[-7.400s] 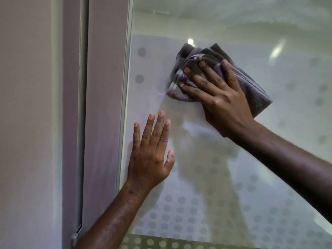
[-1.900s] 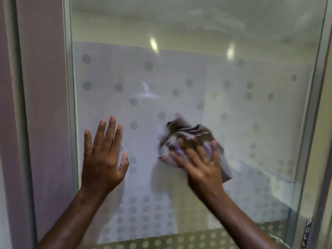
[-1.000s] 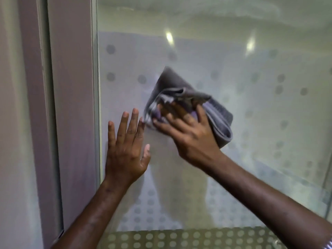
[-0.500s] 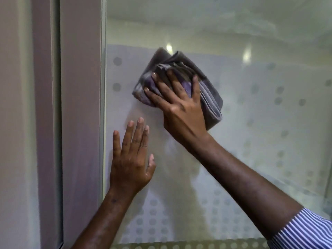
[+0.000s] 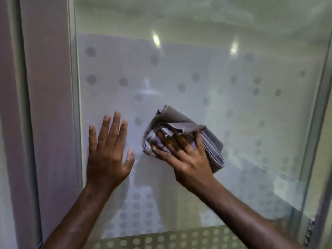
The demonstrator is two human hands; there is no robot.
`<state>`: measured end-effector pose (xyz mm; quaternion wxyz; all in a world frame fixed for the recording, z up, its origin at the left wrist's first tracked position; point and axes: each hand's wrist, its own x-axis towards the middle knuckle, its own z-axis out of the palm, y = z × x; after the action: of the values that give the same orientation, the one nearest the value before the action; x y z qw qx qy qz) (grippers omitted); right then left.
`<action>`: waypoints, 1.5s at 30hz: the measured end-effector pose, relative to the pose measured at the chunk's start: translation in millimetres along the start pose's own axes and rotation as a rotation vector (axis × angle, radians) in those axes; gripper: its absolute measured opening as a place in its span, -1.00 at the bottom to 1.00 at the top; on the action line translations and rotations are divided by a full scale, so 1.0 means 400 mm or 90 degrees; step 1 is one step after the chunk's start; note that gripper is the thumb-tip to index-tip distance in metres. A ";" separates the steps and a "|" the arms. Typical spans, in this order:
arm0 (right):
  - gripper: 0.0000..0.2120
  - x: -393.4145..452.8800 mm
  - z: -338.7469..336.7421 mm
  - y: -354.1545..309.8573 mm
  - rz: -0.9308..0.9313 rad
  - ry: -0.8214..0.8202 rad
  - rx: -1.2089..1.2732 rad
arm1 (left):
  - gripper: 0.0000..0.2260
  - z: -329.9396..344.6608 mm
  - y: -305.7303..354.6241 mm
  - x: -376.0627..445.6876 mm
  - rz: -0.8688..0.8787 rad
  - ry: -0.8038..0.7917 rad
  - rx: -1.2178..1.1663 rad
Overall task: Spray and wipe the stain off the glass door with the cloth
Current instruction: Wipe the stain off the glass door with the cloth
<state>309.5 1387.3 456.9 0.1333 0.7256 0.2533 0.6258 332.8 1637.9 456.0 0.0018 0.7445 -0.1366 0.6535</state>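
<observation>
The glass door (image 5: 224, 83) fills the view, frosted with grey dots. My right hand (image 5: 186, 159) presses a bunched grey-purple cloth (image 5: 179, 126) flat against the middle of the pane. My left hand (image 5: 107, 151) rests open on the glass just left of the cloth, fingers spread and pointing up, holding nothing. No distinct stain shows on the pane, and no spray bottle is in view.
A pale door frame (image 5: 48, 105) runs down the left side. A metal edge strip (image 5: 318, 123) bounds the pane on the right, with a small label (image 5: 309, 232) low on it. A dotted band (image 5: 161, 239) crosses the bottom of the glass.
My right hand has swept the cloth down from the upper left of the pane to its middle. My left hand has stayed flat on the glass.
</observation>
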 end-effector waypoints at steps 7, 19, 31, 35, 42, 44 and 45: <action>-0.22 -0.088 -0.081 0.344 0.390 -0.016 -0.107 | -0.35 0.005 0.001 0.003 -0.004 0.001 0.006; -0.31 0.064 -0.042 0.239 0.484 0.224 0.131 | -0.36 0.011 0.005 0.003 -0.004 -0.004 0.016; -0.54 -0.085 0.027 0.046 -0.070 -0.011 0.067 | -0.37 0.008 -0.002 -0.001 -0.007 0.001 -0.019; -0.60 -0.133 -0.001 0.201 0.038 0.049 -0.010 | -0.38 0.012 -0.004 -0.004 -0.005 0.005 -0.015; -0.27 -0.216 -0.093 0.495 0.454 0.099 -0.051 | -0.38 0.013 0.001 -0.002 -0.010 0.007 -0.024; -0.28 -0.247 -0.101 0.539 0.601 0.148 0.014 | -0.38 0.012 0.002 -0.001 -0.011 0.006 -0.026; -0.31 -0.259 -0.097 0.543 0.651 0.176 0.061 | -0.38 0.013 0.003 -0.001 -0.012 0.006 -0.027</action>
<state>306.0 1145.4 487.8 -0.2570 0.6724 -0.0893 0.6883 337.4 1635.9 454.6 0.0241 0.7422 -0.1433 0.6543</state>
